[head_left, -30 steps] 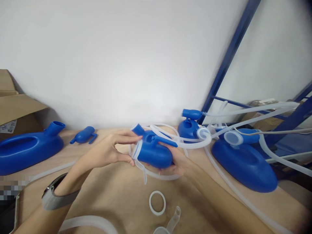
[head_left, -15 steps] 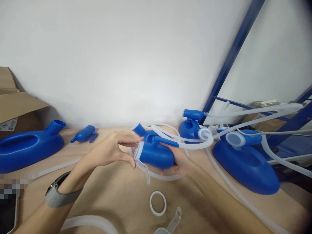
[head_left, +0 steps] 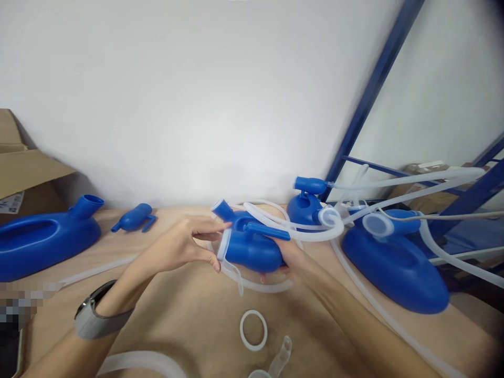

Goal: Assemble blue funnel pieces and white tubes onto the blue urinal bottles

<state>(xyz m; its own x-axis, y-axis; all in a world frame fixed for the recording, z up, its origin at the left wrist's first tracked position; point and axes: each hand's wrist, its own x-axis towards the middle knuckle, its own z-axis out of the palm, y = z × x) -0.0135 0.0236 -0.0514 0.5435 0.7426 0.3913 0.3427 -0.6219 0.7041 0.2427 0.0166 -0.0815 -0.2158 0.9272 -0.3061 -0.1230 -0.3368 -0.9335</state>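
My right hand [head_left: 293, 257] is wrapped round the closed end of a blue plastic urinal cup [head_left: 254, 249], which lies sideways with its clip-like handle on top. Over its mouth, on the left, sits a translucent white cap [head_left: 223, 245] with a strap hanging down. My left hand [head_left: 189, 242] grips this cap between thumb and fingers; some fingertips are hidden behind it. Just behind the cup a blue urinal bottle [head_left: 223, 210] shows its neck. On the table below lie a white sealing ring [head_left: 253, 349] and another translucent cap strap [head_left: 281, 356], partly cut off by the frame.
A blue urinal bottle [head_left: 47, 241] and a loose blue cup [head_left: 134, 217] stand at left, near a cardboard box [head_left: 35, 173]. Further blue bottles [head_left: 394, 273] and looping translucent hoses [head_left: 413, 181] fill the right side. A blue metal rack [head_left: 370, 110] rises behind them.
Both hands keep their hold on the cup and cap, with hardly any movement. The view has shifted very slightly.
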